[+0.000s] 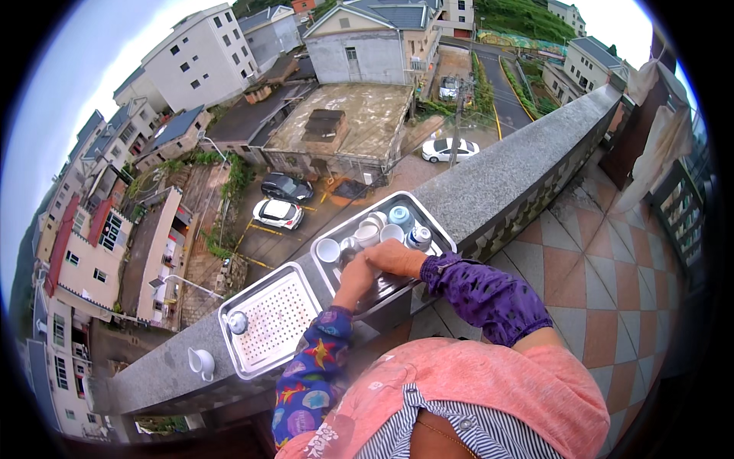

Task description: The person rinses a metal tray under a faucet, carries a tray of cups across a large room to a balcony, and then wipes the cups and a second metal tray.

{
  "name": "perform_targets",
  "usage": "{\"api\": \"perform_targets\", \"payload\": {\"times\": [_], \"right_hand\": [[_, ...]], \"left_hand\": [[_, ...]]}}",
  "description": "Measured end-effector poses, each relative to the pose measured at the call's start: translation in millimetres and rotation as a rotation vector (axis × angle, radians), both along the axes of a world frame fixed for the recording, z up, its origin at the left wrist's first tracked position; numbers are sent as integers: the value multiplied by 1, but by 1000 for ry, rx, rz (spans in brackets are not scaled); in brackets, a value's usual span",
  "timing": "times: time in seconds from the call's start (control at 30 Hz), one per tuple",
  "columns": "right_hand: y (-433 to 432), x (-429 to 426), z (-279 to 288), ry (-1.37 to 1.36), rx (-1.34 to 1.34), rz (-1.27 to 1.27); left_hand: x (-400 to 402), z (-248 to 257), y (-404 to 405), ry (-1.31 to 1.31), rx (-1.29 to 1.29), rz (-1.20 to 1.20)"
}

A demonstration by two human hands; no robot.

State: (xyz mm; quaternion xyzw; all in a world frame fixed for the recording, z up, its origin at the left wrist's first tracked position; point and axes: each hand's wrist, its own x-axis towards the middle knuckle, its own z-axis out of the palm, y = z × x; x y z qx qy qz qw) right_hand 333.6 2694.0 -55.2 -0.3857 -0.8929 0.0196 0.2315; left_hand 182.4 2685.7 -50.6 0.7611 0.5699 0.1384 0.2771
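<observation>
Both hands are together over the near left part of a metal tray [444, 229] on the parapet. My left hand [356, 275] is partly closed beside a small dark or clear item, too hidden to name. My right hand [395, 257] curls against the left; what its fingers touch is hidden. In the tray lie a white cup [328, 251], a white bowl-like cup [391, 232], several stacked white cups [367, 234], a light blue cup [400, 216] and a blue-and-white patterned cup [419, 237]. Some water seems to lie in the tray.
A perforated white tray [275, 321] holds one small upturned cup or lid [237, 323] at its left. A white pitcher [201, 364] stands on the stone parapet [516, 160]. Beyond the parapet is a drop to parked cars and rooftops. Floor tiles [573, 281] lie at the right.
</observation>
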Motion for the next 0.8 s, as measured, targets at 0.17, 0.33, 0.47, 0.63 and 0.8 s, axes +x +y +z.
{"api": "perform_targets", "payload": {"times": [0.17, 0.33, 0.47, 0.63, 0.8], "right_hand": [[11, 9, -32, -5, -59, -103], [-14, -2, 33, 385, -1013, -223], [-8, 18, -1, 149, -409, -137], [-22, -6, -1, 183, -256, -223], [-35, 10, 7, 182, -42, -44]], "left_hand": [[16, 9, -7, -735, -334, 156], [3, -24, 1, -854, -217, 216], [4, -52, 15, -354, 260, 132], [2, -51, 22, -548, -159, 327], [0, -3, 17, -991, -723, 428]]}}
